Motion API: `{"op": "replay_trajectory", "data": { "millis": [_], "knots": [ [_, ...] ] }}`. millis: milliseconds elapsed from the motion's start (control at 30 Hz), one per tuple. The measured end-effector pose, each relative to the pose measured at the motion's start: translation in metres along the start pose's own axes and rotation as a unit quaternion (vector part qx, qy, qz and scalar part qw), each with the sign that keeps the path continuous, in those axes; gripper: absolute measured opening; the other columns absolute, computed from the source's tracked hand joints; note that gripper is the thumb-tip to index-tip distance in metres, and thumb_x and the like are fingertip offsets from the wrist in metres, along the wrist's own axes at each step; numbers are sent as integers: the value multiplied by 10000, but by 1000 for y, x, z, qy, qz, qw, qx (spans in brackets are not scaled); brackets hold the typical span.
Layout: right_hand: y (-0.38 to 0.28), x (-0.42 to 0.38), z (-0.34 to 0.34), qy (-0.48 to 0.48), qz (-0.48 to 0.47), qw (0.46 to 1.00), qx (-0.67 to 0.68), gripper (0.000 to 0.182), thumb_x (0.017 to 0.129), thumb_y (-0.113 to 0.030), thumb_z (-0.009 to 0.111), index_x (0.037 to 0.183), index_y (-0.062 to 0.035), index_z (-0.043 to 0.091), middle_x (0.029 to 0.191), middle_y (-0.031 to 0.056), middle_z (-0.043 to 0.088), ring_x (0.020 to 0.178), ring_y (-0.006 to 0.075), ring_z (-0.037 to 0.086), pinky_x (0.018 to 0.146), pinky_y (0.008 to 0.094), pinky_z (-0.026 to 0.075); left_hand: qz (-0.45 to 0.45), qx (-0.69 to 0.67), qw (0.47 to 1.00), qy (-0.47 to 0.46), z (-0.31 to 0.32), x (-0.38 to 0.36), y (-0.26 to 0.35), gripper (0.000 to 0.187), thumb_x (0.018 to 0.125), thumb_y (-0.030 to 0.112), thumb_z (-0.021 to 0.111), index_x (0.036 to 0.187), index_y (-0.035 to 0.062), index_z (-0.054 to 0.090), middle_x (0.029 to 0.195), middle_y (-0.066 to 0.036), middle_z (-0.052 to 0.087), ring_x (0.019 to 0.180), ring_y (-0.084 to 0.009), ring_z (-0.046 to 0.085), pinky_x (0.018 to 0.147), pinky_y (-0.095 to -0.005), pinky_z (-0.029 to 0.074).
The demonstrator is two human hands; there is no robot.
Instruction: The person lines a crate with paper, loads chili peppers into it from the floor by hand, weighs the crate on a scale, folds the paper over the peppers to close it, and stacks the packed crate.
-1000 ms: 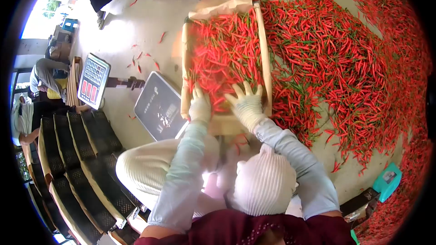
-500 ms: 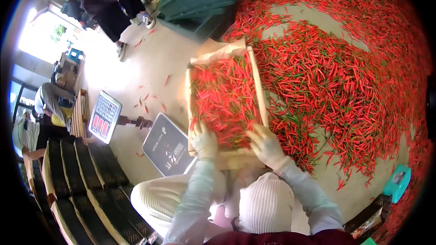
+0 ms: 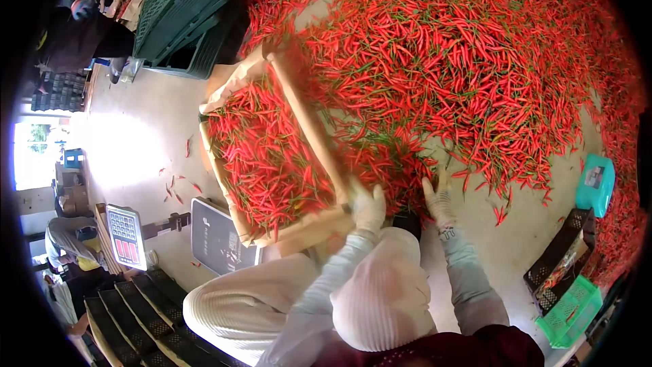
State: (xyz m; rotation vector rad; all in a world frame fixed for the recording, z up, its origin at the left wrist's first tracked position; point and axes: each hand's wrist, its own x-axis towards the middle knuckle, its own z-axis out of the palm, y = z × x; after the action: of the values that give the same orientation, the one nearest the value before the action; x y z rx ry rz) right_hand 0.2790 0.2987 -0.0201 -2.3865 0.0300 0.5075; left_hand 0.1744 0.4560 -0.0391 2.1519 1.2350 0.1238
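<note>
A paper-lined box (image 3: 309, 122) full of red chili peppers (image 3: 268, 153) stands tilted in front of me, left of centre. My left hand (image 3: 367, 209), in a pale glove, is by the box's near right corner, its fingers apart. To its right my right hand (image 3: 440, 202), gloved too, has its fingers spread at the near edge of the loose pepper pile (image 3: 435, 61). Some peppers lie on the floor between the two hands. Neither hand visibly holds anything.
Left of the box are a scale platform (image 3: 221, 234) and its display (image 3: 126, 236). Green crates (image 3: 183, 20) are stacked behind. Black trays (image 3: 146, 316) stand lower left; a teal container (image 3: 595, 185) and green basket (image 3: 570, 311) lie right. Other people are at the left.
Both hands have left the peppers in the box and moved right, to the loose pile beside it. The view has turned, so the box appears further left and more tilted.
</note>
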Motion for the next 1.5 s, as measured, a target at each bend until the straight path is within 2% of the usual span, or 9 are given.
{"op": "replay_trajectory", "data": {
  "millis": [100,300,400,533,600,933,1100,1333,1500],
  "knots": [
    [-10,14,12,1,26,996,-85,754,874,-561,514,1451,-117,321,1394,297,373,1294,448,353,1073,508,296,-263,-144,947,-117,-39,-10,32,840,889,507,520,1481,19,178,1446,-315,299,1320,-443,323,1085,-435,285],
    [-37,11,30,-39,50,996,-67,694,846,-584,542,1411,-202,415,1328,308,423,1241,501,366,1052,553,291,-197,-223,954,37,26,5,-23,778,896,518,549,1455,56,268,1042,-211,615,829,-350,606,793,-424,509],
    [-28,9,30,-49,30,998,21,640,847,-548,569,1365,-185,474,1282,295,473,1206,469,421,1040,501,326,-406,-422,794,-163,16,0,-5,749,872,525,582,1447,142,294,1068,-187,556,845,-311,578,750,-458,526],
    [5,20,25,-7,-31,988,153,531,867,-468,583,1267,-120,552,1247,212,511,1125,357,511,970,422,413,-392,-510,704,-303,20,-7,11,674,881,434,608,1420,167,303,1165,-152,499,1016,-263,526,788,-437,532],
    [0,20,-9,-52,0,942,330,480,899,-402,573,1256,-81,549,1238,153,520,1100,281,524,946,379,430,-143,-526,798,-257,24,-21,45,624,912,299,599,1425,113,297,1263,-157,482,1129,-260,499,934,-385,466],
    [-20,-18,-46,-15,43,764,644,461,962,-337,514,1333,-74,439,1225,76,546,1085,197,548,904,328,479,81,-379,879,-277,0,-37,104,636,856,187,639,1415,89,352,1294,-225,474,1212,-323,465,1010,-390,386],
    [-126,-14,-54,-95,-42,777,621,533,945,-470,514,1322,-98,448,1148,71,585,1006,196,592,873,345,499,43,-365,889,-274,-95,11,130,640,872,183,607,1437,98,319,1385,-214,418,1309,-301,382,1084,-378,315],
    [-299,-18,18,-161,-43,772,613,418,923,-285,557,1263,-52,489,1151,91,531,1009,177,533,866,330,447,-52,-460,867,-183,-250,99,108,688,930,250,563,1500,255,177,1326,-74,486,1010,-188,571,706,-356,546],
    [-342,3,116,-172,-202,897,354,480,919,-357,564,1298,-68,504,1339,212,438,1214,317,445,1037,379,353,-175,-412,883,-143,-303,173,53,679,936,293,540,1498,203,171,1418,-97,410,1216,-254,502,898,-379,520]
  ]
}}
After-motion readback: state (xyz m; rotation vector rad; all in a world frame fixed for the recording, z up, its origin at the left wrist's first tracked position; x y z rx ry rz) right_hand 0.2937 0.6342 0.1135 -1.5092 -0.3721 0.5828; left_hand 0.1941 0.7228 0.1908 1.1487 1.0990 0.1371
